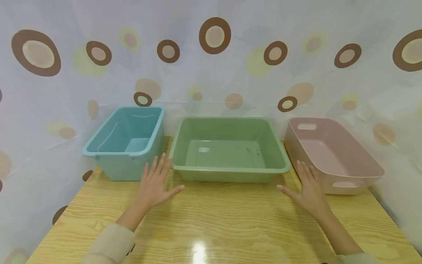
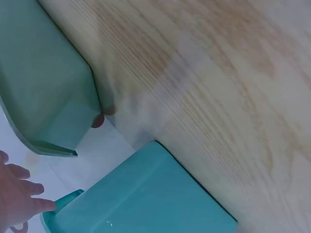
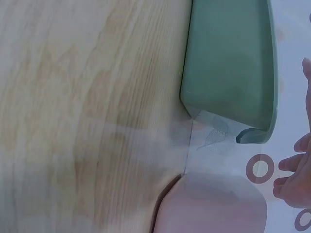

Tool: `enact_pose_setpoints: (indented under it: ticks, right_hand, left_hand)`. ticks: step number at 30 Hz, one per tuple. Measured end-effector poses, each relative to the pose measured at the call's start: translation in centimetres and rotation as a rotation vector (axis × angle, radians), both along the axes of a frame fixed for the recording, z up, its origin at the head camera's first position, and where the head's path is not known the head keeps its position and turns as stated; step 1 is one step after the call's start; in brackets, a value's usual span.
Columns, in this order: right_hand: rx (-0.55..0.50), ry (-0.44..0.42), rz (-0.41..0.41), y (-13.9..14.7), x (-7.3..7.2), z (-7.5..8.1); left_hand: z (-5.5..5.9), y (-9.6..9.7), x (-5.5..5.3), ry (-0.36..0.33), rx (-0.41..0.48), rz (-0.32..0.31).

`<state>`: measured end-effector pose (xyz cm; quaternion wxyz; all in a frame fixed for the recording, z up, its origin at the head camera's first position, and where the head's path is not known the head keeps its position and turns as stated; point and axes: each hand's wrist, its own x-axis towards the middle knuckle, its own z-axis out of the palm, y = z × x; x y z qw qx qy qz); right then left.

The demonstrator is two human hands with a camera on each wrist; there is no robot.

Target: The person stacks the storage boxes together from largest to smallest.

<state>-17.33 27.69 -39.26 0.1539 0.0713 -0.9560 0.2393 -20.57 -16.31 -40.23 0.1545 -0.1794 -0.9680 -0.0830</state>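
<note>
Three plastic bins stand in a row: a blue bin (image 1: 113,165) on the left, a green bin (image 1: 227,176) in the middle and a pink bin (image 1: 329,181) on the right. My left hand (image 1: 155,187), fingers straight and spread, is held between the blue and green bins and holds nothing. Between the green and pink bins, my right hand (image 1: 310,194) is likewise spread with nothing in it. The left wrist view shows the hand (image 2: 22,194) near the blue bin's rim (image 2: 63,204). At the right wrist view's edge, the hand (image 3: 297,165) appears beside both bins.
The bins sit along the back of a wooden table (image 1: 214,216). Behind them hangs a pale curtain (image 1: 197,77) with brown and yellow circles, which also runs down both sides.
</note>
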Motion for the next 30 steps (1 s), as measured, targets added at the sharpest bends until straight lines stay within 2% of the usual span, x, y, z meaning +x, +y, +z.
enact_pose_setpoints:
  ticks: [7,13,20,30]
  right_hand:
    - [-0.003,-0.026,0.000,-0.3,-1.0,0.3]
    - [-0.019,-0.038,-0.005,-0.2,-2.1,0.4]
    - [-0.037,-0.029,0.015,-0.4,-3.3,0.6]
    - [-0.051,-0.094,-0.003,-0.7,-5.3,1.6]
  left_hand:
    - [0.6,0.4,-0.8,-0.014,0.046,-0.001]
    - [0.8,0.7,-1.9,-0.040,0.052,0.018]
    - [1.2,1.3,-2.9,-0.075,0.117,0.030]
    - [1.5,1.5,-4.8,-0.126,0.161,0.062]
